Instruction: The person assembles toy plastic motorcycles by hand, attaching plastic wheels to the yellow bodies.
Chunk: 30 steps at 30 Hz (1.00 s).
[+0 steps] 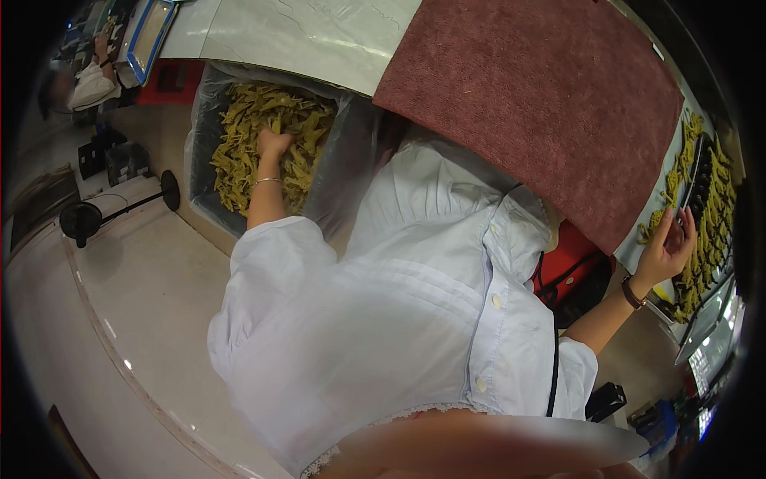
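Observation:
At the left, my left hand (274, 142) reaches down into a grey, plastic-lined bin (206, 188) heaped with small olive-yellow branching pieces (239, 120). Its fingers are curled in among the pieces and closed about one of them; the fingertips are partly hidden. Far to the right, my right hand (672, 249) is held at the table's side with thumb and fingers apart. Its fingertips are near the lower end of a long black strip with knobs along it (697, 177). Rows of similar olive-yellow pieces (716, 211) lie around that strip.
A dark red mat (535, 104) covers much of the table in front of me, beside a pale marbled top (311, 36). Under the table are a red container (570, 247) and a black strap. Another person (96, 84) works at the far left, near a blue-edged tray (150, 36).

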Motion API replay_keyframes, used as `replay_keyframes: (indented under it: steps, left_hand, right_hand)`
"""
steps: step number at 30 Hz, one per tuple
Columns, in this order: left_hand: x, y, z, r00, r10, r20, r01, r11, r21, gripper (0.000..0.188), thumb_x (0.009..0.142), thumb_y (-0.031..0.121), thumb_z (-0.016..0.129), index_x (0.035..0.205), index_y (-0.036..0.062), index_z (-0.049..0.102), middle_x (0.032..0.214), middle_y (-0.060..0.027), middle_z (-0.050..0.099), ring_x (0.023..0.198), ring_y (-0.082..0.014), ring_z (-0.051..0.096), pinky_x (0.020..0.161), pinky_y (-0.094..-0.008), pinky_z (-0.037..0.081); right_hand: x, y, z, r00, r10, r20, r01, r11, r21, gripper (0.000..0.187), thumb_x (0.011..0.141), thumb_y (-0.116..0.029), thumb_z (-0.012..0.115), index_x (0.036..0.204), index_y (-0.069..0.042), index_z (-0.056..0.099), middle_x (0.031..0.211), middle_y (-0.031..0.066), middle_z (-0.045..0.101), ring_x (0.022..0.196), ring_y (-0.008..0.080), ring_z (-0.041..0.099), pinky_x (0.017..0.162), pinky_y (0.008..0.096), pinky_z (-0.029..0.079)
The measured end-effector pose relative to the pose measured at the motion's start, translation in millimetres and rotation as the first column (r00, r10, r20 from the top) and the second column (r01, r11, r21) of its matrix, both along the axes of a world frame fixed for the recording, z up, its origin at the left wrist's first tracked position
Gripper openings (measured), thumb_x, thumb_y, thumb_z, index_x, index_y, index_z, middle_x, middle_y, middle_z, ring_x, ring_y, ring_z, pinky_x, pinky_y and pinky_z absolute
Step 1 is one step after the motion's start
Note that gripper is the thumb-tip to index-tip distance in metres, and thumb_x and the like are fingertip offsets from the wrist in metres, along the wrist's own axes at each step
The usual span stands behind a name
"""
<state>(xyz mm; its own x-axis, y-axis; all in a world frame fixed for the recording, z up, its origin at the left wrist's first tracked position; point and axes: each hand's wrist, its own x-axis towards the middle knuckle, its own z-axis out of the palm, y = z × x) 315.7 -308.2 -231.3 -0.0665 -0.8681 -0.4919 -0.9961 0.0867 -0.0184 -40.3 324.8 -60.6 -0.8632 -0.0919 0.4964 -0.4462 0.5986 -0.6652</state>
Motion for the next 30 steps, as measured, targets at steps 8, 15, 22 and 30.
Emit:
replay_keyframes:
  steps: [8,15,22,30]
  left_hand:
    - [4.3,29.5,33.3,0.982,0.005,-0.189,-0.047,0.976,-0.214,0.043,0.07,0.018,0.074,0.11,0.0048,0.062,0.097,-0.0162,0.069,0.088,-0.0301,0.067,0.078,-0.0422,0.052]
    - [34.5,24.2,62.1,0.923,0.177,-0.341,-0.267,0.934,-0.237,0.029,0.071,0.016,0.076,0.095,0.0102,0.06,0.087,-0.009,0.066,0.075,-0.0231,0.065,0.071,-0.0373,0.051]
    - [77.7,0.4,122.4,0.859,0.045,-0.511,-0.289,0.865,-0.411,0.037,0.067,0.017,0.08,0.096,0.0079,0.059,0.093,-0.0082,0.065,0.083,-0.0193,0.064,0.076,-0.0352,0.05]
    - [-104.1,107.7,259.0,0.01,-0.652,-0.758,0.157,0.75,-0.643,0.034,0.072,-0.01,0.073,0.099,0.0024,0.057,0.117,-0.0145,0.059,0.1,-0.0193,0.061,0.085,-0.0316,0.052]
  right_hand:
    - [-7.0,-10.4,-4.7,1.0,0.015,-0.008,-0.015,0.999,-0.047,0.035,0.089,-0.004,0.068,0.121,0.003,0.057,0.11,0.0137,0.065,0.082,0.0123,0.064,0.067,0.0222,0.052]
    - [-9.6,-11.4,-9.9,1.0,0.025,0.009,-0.024,0.998,-0.059,0.035,0.089,-0.004,0.068,0.121,0.003,0.057,0.11,0.0134,0.065,0.083,0.0123,0.065,0.066,0.0213,0.051]
    - [-11.1,-13.8,-13.0,0.999,0.033,0.038,-0.03,0.996,-0.081,0.034,0.089,-0.004,0.068,0.121,0.003,0.058,0.11,0.0132,0.065,0.085,0.0131,0.066,0.069,0.0216,0.052]
    - [-3.1,-36.9,2.7,0.995,0.099,-0.017,-0.1,0.99,-0.101,0.034,0.088,-0.001,0.068,0.12,0.003,0.058,0.108,0.0134,0.066,0.084,0.0128,0.065,0.075,0.0242,0.052]
